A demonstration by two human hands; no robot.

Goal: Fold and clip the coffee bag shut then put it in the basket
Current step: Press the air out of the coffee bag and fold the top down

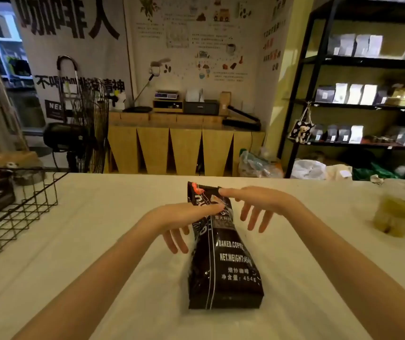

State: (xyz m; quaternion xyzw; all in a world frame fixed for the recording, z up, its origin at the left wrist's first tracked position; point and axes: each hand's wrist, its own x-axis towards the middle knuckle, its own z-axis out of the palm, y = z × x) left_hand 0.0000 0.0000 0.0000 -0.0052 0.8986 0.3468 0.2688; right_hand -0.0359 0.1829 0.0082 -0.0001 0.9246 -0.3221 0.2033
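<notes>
A dark brown coffee bag (223, 261) with white print lies lengthwise on the white table (98, 241), its open top pointing away from me. My left hand (179, 217) pinches the bag's upper part from the left between thumb and forefinger, other fingers spread. My right hand (257, 204) reaches over from the right, forefinger touching the top edge near a red mark, the rest of its fingers spread above the table. The black wire basket (19, 207) stands at the table's left edge, with dark bags in it. No clip is visible.
A clear plastic cup with yellowish contents (395, 212) stands at the table's right. Beyond the table are a floor fan (86, 133), a wooden counter (184, 143) and black shelves (358, 99) with bags.
</notes>
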